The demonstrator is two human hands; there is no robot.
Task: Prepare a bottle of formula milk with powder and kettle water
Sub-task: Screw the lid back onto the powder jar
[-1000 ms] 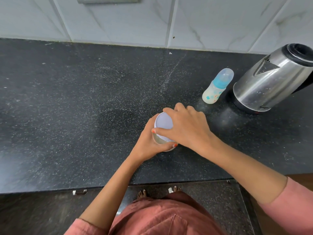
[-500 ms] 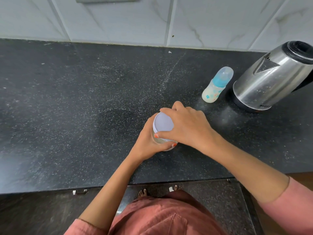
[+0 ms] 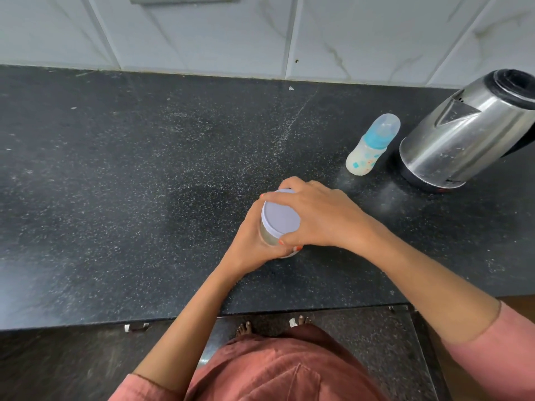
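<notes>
A small powder jar (image 3: 267,237) with a pale lilac lid (image 3: 279,217) stands on the black counter (image 3: 115,198), near its front edge. My left hand (image 3: 254,244) wraps around the jar's body from the left. My right hand (image 3: 321,215) reaches over from the right, its fingers closed around the lid's rim. A baby bottle (image 3: 367,153) with a blue collar and a clear cap stands upright at the back right. Just right of it stands a steel kettle (image 3: 469,134) with a black lid, spout toward the bottle.
White marble-look tiles (image 3: 202,33) form the wall behind the counter. The counter's front edge (image 3: 173,319) runs below my arms, with drawer handles under it. My feet and the floor show below.
My right hand has turned slightly on the lid, uncovering more of its top. The jar and my left hand stay in place. The view has shifted a little.
</notes>
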